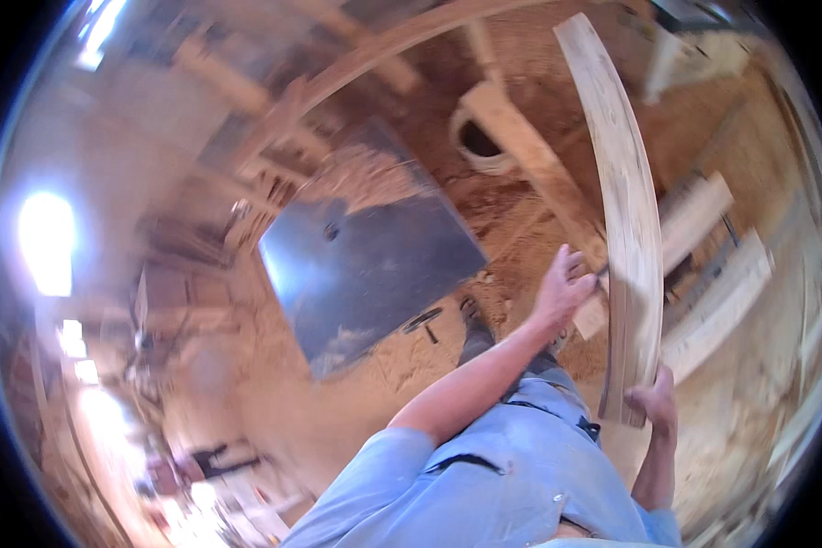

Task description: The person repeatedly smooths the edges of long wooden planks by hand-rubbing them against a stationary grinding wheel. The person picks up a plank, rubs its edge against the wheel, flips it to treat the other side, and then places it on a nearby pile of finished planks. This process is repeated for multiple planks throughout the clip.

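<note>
Sawdust is covering the workshop floor [274,402]. Toward two o'clock, both grips are carrying a long plank [626,210]: right hand [653,402] clamping its near end, left hand [564,288] steadying its edge.

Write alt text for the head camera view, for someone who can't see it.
A person in a light blue shirt holds a long pale wooden plank upright-ish over a sawdust-covered workshop floor, the right hand gripping its near end and the left hand against its edge higher up. A dark flat metal sheet, a white bucket and other boards lie below.
</note>
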### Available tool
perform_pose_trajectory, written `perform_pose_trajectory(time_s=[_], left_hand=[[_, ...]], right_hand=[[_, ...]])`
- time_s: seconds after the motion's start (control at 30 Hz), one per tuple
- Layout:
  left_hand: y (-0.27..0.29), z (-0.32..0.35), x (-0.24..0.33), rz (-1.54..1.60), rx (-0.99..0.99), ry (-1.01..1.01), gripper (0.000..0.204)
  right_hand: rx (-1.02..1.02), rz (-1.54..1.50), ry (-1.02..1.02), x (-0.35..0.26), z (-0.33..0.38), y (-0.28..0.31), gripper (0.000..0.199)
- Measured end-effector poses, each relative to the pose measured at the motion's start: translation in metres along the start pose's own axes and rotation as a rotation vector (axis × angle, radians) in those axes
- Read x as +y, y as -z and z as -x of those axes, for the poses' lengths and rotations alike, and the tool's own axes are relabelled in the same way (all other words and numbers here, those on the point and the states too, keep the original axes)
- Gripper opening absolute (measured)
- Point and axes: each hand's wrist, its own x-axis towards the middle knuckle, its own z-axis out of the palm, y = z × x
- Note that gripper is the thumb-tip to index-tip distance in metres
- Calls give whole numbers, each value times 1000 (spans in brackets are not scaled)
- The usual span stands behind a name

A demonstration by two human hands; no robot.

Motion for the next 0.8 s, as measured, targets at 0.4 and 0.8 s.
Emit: perform_pose_trajectory(time_s=[0.4, 0.8], left_hand=[[249, 11, -27, 920, 736, 91, 48], [616, -35, 57, 190, 1315, -177, 64]], right_hand=[[-486, 1060, 699, -123, -97, -211, 64], [-491, 1404, 629, -165, -172, -318, 56]])
